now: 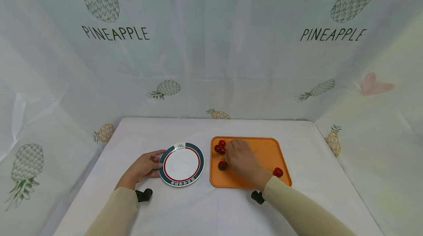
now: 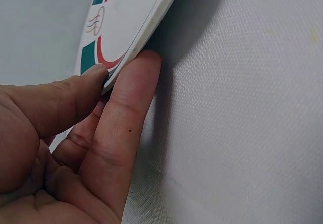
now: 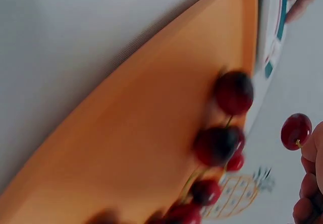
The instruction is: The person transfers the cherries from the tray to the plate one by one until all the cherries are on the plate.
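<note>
My left hand (image 1: 143, 167) pinches the left rim of a white plate (image 1: 181, 164) with a green band and red ring. In the left wrist view, the thumb lies on the plate's rim (image 2: 144, 32) and a finger is beneath it. Over the orange tray (image 1: 267, 146) is my right hand (image 1: 242, 157), holding a dark red cherry (image 3: 296, 131) at its fingertips in the right wrist view. Several cherries (image 1: 222, 143) cluster at the tray's left side, and a darker cherry (image 1: 223, 165) sits below them. Another cherry (image 1: 278, 172) is near the tray's right edge.
Plate and tray stand side by side on a white-covered table (image 1: 165, 210), a narrow gap between them. A pineapple-print curtain (image 1: 211, 52) hangs behind and along both sides. Black wrist-worn pieces (image 1: 144, 195) show beside the sleeves.
</note>
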`<state>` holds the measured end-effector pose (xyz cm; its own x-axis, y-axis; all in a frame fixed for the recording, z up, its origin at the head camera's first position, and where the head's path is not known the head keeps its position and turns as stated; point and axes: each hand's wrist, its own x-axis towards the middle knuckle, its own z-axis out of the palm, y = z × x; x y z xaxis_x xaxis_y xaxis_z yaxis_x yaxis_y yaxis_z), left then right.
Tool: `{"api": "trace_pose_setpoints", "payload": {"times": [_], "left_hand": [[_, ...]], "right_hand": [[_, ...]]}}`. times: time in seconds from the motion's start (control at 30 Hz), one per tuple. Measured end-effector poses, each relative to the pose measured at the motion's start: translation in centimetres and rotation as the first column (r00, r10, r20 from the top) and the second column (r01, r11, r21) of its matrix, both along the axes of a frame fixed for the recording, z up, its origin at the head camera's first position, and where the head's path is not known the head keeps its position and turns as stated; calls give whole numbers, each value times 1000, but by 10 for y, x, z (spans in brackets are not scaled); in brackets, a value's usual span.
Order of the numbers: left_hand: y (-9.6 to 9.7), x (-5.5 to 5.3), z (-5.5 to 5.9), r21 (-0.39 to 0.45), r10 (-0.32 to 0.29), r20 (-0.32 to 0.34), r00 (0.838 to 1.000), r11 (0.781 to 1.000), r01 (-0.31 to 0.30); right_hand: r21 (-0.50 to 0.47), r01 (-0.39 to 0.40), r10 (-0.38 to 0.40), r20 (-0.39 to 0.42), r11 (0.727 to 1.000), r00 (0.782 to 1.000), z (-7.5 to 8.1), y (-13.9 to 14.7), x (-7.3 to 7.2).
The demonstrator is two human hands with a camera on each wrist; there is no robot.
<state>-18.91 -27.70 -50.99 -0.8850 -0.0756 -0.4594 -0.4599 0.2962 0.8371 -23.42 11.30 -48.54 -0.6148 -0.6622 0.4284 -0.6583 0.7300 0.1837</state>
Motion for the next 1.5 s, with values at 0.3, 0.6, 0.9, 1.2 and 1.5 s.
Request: {"api": "trace_pose_setpoints", "payload": {"times": [0.3, 0.6, 0.9, 1.2, 1.5], "left_hand": [[-2, 4, 2, 19, 0, -17, 1000, 1000, 0], [1, 4, 0, 14, 13, -11, 1000, 1000, -13], [3, 5, 1, 10, 28, -14, 1000, 1000, -28], [2, 5, 1, 19, 39, -16, 999, 999, -39], [1, 3, 0, 35, 43, 0, 999, 998, -43]], "right_hand": [[85, -42, 33, 112, 995, 993, 1, -63, -2], [149, -98, 86, 82, 984, 993, -12, -116, 0], [163, -141, 120, 128, 977, 984, -24, -142, 1], [163, -188, 172, 110, 968, 979, -33, -158, 3], [168, -200, 181, 119, 965, 976, -36, -166, 2]]}}
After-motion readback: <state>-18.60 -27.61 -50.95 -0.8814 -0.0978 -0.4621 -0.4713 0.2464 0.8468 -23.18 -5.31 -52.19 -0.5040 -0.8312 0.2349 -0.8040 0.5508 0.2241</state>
